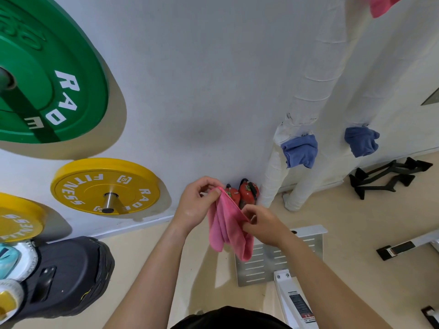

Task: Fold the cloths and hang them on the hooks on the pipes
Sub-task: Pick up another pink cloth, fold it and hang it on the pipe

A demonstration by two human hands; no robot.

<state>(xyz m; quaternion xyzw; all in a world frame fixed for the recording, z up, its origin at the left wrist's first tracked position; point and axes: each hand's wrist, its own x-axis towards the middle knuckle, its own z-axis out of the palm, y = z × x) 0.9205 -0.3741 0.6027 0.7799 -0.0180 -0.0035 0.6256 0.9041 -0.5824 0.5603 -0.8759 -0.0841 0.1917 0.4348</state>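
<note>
At far left we see a green weight plate (47, 74) on the white wall, yellow plates (104, 186) below it, and a black bulky object (69, 274) on the floor. In the middle, our left hand (197, 203) pinches the top edge of a pink cloth (225, 229) between thumb and curled fingers. Our right hand (263, 226), lower and just beside it, pinches the same edge with its fingertips. The cloth hangs in loose doubled layers from both hands, above the beige floor, in front of two red fire extinguishers (247, 191) standing by the wall. Right of these rise two white wrapped pipes (311, 91). A blue cloth (300, 150) hangs on the near one and a second blue cloth (362, 141) on the far one. Another pink cloth (382, 5) shows at the top right edge, and black handles (384, 176) lie on the floor by the wall
</note>
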